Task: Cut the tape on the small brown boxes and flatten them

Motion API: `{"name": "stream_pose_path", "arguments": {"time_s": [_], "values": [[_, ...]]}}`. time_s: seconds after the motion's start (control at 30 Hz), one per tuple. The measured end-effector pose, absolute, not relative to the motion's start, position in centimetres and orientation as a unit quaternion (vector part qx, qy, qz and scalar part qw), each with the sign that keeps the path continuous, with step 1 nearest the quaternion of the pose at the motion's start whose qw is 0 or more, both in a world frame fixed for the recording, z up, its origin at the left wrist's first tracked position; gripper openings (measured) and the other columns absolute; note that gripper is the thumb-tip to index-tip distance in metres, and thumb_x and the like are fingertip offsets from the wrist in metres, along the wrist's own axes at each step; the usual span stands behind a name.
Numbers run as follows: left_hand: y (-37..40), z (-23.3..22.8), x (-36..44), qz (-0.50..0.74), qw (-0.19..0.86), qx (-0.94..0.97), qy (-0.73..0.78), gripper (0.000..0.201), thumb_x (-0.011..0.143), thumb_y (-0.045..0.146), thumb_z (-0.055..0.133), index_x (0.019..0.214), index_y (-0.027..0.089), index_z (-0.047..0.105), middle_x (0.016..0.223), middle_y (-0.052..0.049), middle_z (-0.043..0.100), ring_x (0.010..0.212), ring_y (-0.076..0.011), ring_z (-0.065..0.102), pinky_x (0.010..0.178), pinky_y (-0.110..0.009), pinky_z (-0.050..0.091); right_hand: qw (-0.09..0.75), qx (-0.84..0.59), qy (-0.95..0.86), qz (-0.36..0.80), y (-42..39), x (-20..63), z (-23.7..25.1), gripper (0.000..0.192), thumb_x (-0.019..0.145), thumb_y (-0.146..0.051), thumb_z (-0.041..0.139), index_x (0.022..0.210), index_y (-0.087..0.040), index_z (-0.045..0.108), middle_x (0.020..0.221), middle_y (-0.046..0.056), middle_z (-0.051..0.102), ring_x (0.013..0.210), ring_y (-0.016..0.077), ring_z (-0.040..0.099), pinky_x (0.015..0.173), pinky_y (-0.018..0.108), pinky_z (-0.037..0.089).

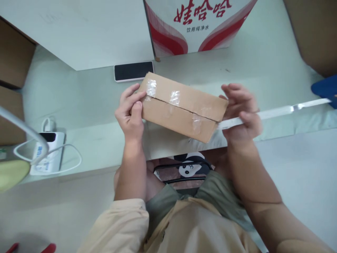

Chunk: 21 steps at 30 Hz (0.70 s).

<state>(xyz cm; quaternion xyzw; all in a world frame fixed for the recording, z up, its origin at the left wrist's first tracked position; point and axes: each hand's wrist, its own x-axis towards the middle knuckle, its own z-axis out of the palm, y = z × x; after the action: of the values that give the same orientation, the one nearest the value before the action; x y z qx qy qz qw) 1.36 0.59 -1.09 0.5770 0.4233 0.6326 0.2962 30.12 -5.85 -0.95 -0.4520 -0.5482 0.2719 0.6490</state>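
A closed brown cardboard box (181, 105) is held tilted above the table, with pieces of clear tape across its seam. My left hand (131, 109) grips the box's left end, the thumb on the near side and the fingers on the far side. At the box's right end, my right hand (242, 110) pinches a long thin silvery strip (276, 111) under its thumb. One end of the strip meets the box's lower right corner; the other reaches right toward a blue object (325, 89). Whether the right fingers also touch the box, I cannot tell.
Behind the box, a phone-like black slab (134, 71) lies on the pale tablecloth (263, 70). A white carton with red lettering (202, 28) stands farther back, beside a large white box (100, 31). To the left are a white power strip (48, 154) and looping cables.
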Motion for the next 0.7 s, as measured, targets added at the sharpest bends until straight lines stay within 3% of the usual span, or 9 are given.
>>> {"name": "stream_pose_path", "arguments": {"time_s": [0.1,0.2,0.27,0.33,0.4,0.47,0.53,0.6,0.7], "values": [[1.0,-1.3,1.0,0.656,0.293,0.550,0.425,0.019,0.086,0.046,0.070,0.088,0.028,0.078,0.122,-0.004,0.071,0.129,-0.0292,0.062,0.114,-0.051,0.047,0.661,-0.494,-0.482,0.293,-4.9,32.4,-2.6,0.040,0.086,-0.052,0.052,0.116,-0.032,0.068,0.132,0.001,0.067,0.133,0.0305,0.061,0.110,0.057,0.049],[1.9,-1.7,0.1,0.697,0.287,0.499,0.427,0.015,0.086,0.037,0.064,0.084,0.029,0.076,0.117,-0.001,0.075,0.124,-0.0267,0.065,0.115,-0.051,0.044,0.621,-0.503,-0.457,0.390,-4.6,32.8,-4.1,0.038,0.083,-0.041,0.055,0.115,-0.030,0.071,0.121,0.001,0.074,0.111,0.0240,0.071,0.101,0.047,0.055],[2.6,-1.9,-0.6,0.719,0.309,0.452,0.429,0.016,0.085,0.032,0.058,0.082,0.028,0.074,0.112,0.002,0.077,0.120,-0.0244,0.066,0.111,-0.051,0.045,0.574,-0.480,-0.464,0.475,-4.9,31.8,-4.5,0.046,0.084,-0.041,0.056,0.126,-0.030,0.068,0.108,0.002,0.078,0.096,0.0222,0.074,0.093,0.045,0.058],[3.0,-1.9,-1.0,0.740,0.337,0.387,0.435,0.016,0.085,0.032,0.056,0.083,0.026,0.072,0.106,0.003,0.078,0.112,-0.0206,0.068,0.104,-0.046,0.049,0.553,-0.441,-0.488,0.511,-5.3,30.0,-4.3,0.060,0.088,-0.048,0.055,0.146,-0.030,0.056,0.102,0.002,0.080,0.091,0.0230,0.075,0.091,0.046,0.060],[2.9,-1.7,-0.9,0.746,0.383,0.319,0.441,0.017,0.082,0.036,0.060,0.090,0.025,0.069,0.101,0.003,0.076,0.101,-0.0159,0.068,0.092,-0.036,0.053,0.571,-0.406,-0.524,0.485,-5.6,28.3,-3.9,0.073,0.092,-0.056,0.052,0.159,-0.032,0.037,0.115,0.003,0.080,0.102,0.0258,0.076,0.097,0.050,0.059],[2.6,-1.5,-0.4,0.700,0.464,0.282,0.465,0.027,0.077,0.042,0.066,0.097,0.024,0.067,0.098,0.001,0.073,0.088,-0.0133,0.066,0.075,-0.027,0.053,0.601,-0.377,-0.560,0.427,-5.8,27.0,-3.5,0.074,0.095,-0.061,0.047,0.163,-0.036,0.029,0.143,0.004,0.068,0.129,0.0277,0.067,0.110,0.054,0.053],[2.1,-1.6,0.5,0.601,0.560,0.284,0.494,0.037,0.074,0.050,0.070,0.099,0.023,0.065,0.094,-0.003,0.071,0.079,-0.0143,0.065,0.061,-0.024,0.050,0.607,-0.365,-0.596,0.378,-6.0,26.4,-3.3,0.068,0.097,-0.062,0.044,0.161,-0.039,0.034,0.164,0.000,0.047,0.153,0.0268,0.045,0.125,0.055,0.040],[1.7,-2.0,1.5,0.507,0.623,0.311,0.508,0.048,0.072,0.063,0.070,0.097,0.022,0.064,0.088,-0.006,0.070,0.070,-0.0158,0.064,0.053,-0.024,0.046,0.588,-0.378,-0.631,0.338,-6.2,26.4,-3.0,0.062,0.098,-0.062,0.043,0.156,-0.040,0.044,0.172,-0.007,0.031,0.163,0.0252,0.025,0.133,0.055,0.026],[1.2,-2.9,2.8,0.437,0.647,0.372,0.502,0.063,0.072,0.081,0.063,0.094,0.021,0.064,0.076,-0.006,0.067,0.060,-0.0160,0.061,0.046,-0.025,0.039,0.567,-0.400,-0.660,0.287,-6.6,27.0,-2.6,0.058,0.098,-0.063,0.042,0.151,-0.043,0.051,0.171,-0.012,0.031,0.165,0.0248,0.016,0.136,0.058,0.016]]}}
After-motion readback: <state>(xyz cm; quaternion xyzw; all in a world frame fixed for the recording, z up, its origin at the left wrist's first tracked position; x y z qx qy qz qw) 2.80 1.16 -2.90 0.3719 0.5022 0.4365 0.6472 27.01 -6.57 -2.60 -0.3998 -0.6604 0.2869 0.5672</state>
